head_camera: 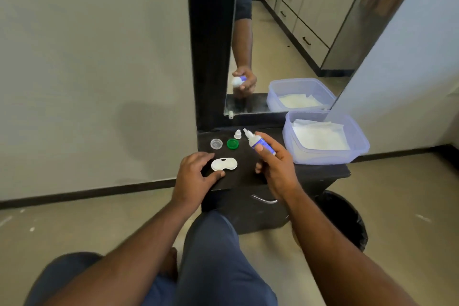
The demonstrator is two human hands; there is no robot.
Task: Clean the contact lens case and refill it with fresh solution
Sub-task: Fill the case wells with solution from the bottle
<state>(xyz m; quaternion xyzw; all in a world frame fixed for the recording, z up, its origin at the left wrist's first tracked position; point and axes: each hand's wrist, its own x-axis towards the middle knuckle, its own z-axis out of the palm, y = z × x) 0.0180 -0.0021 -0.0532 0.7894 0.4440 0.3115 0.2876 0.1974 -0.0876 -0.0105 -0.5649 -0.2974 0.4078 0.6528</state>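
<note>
black cabinet top [250,171] | lens case [224,164] | caps [232,143] | tub [325,136]

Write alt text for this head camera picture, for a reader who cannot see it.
A seated person's right hand holds an uncapped solution bottle, nozzle tilted up and left, while the left hand rests beside a white lens case on a small black table. Behind the case lie a clear cap, a green cap and the bottle's cap; a plastic tub of tissues stands right.

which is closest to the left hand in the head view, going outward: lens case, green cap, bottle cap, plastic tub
From the left hand:
1. lens case, at its fingertips
2. green cap, behind the case
3. bottle cap, farther back, near the mirror
4. plastic tub, far right edge of the stand
</note>
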